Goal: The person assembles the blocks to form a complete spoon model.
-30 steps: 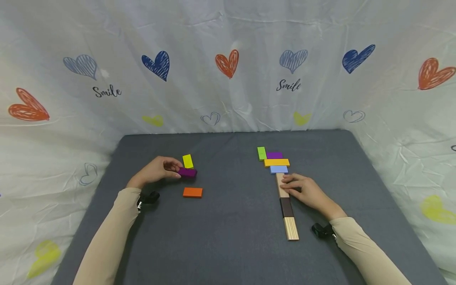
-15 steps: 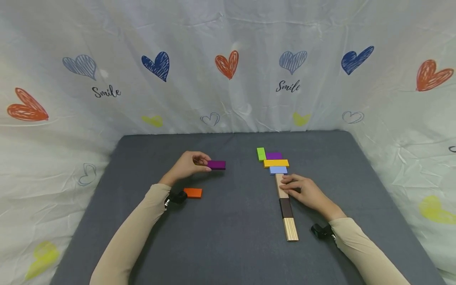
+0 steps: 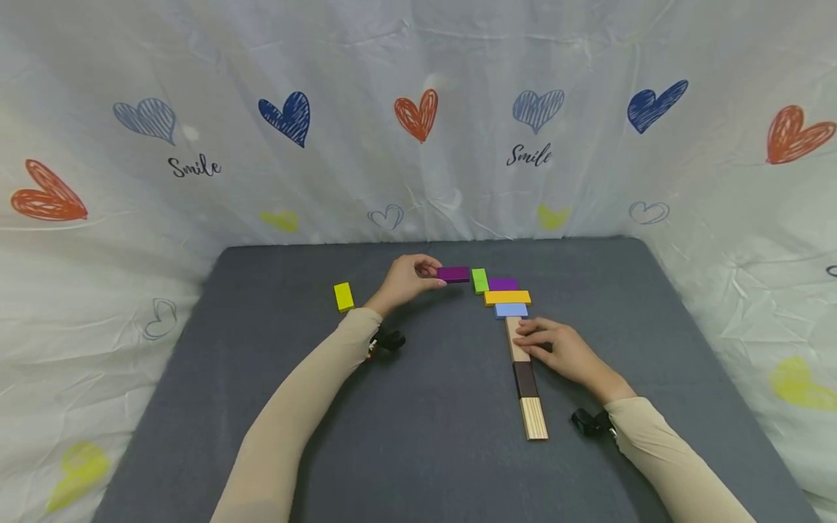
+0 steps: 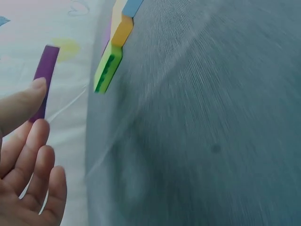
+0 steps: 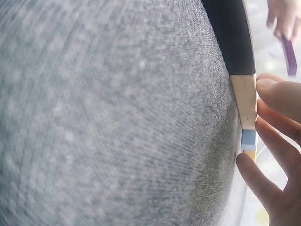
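A dark purple block (image 3: pixel 454 274) is pinched between the thumb and fingers of my left hand (image 3: pixel 410 282), just left of the green block (image 3: pixel 480 280). In the left wrist view the purple block (image 4: pixel 47 66) is held up, apart from the green block. My right hand (image 3: pixel 561 350) rests its fingertips on a light wooden block (image 3: pixel 514 335). That wooden block lies in a line between a blue block (image 3: pixel 511 310) and a dark brown block (image 3: pixel 525 379). In the right wrist view the thumb (image 5: pixel 277 94) touches the wooden block's edge.
A second purple block (image 3: pixel 503 284) and an orange-yellow block (image 3: pixel 507 298) lie beside the green one. A striped wooden block (image 3: pixel 534 418) ends the line nearest me. A yellow block (image 3: pixel 344 297) lies apart on the left. Behind the grey table (image 3: pixel 425 436) hangs a white curtain (image 3: pixel 353 181).
My left hand has carried the purple block rightward and away from me, from beside the yellow block to beside the green one. My left forearm now hides the orange block. My right hand has stayed put.
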Motion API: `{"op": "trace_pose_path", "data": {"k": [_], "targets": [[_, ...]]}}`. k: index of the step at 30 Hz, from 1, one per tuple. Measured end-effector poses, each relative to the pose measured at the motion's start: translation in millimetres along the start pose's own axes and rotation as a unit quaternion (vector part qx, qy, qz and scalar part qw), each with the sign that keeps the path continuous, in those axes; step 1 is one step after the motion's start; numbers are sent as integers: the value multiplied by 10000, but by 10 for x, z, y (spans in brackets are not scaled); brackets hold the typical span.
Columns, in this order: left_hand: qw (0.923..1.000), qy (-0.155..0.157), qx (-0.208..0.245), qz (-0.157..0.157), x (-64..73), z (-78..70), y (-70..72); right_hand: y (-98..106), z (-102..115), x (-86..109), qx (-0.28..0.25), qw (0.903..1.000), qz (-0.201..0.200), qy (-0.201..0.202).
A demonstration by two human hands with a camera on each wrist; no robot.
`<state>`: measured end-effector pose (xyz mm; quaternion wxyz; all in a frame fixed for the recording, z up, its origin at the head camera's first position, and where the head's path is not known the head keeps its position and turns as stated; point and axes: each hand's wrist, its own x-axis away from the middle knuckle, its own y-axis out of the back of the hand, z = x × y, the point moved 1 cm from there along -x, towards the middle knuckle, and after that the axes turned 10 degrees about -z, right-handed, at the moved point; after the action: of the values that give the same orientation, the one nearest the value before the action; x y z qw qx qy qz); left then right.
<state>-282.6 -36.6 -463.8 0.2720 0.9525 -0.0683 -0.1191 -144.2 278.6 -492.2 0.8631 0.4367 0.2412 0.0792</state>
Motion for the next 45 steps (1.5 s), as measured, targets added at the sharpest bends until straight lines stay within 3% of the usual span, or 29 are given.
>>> {"op": "trace_pose_path", "data": {"k": [9, 14, 18, 22, 30, 45], "targets": [[9989, -116, -362, -271, -208, -219, -612, -12, -14, -3, -27, 10000, -29, 78], [9975, -124, -470, -506, -274, -303, -836, 1, -11, -9, 10, 10000, -1, 31], [9952, 61, -691, -684, -287, -323, -956, 16, -1, -17, 11, 10000, -10, 36], [9933, 224, -849, -747, -274, -325, -1041, 13, -1, -20, 35, 10000, 23, 57], [9911, 180, -1010, -854, -268, -345, -1136, 5, -15, -14, 16, 10000, -29, 59], [9877, 355, -1254, -865, -270, -350, -1191, 12, 4, -18, 53, 10000, 3, 70]]}}
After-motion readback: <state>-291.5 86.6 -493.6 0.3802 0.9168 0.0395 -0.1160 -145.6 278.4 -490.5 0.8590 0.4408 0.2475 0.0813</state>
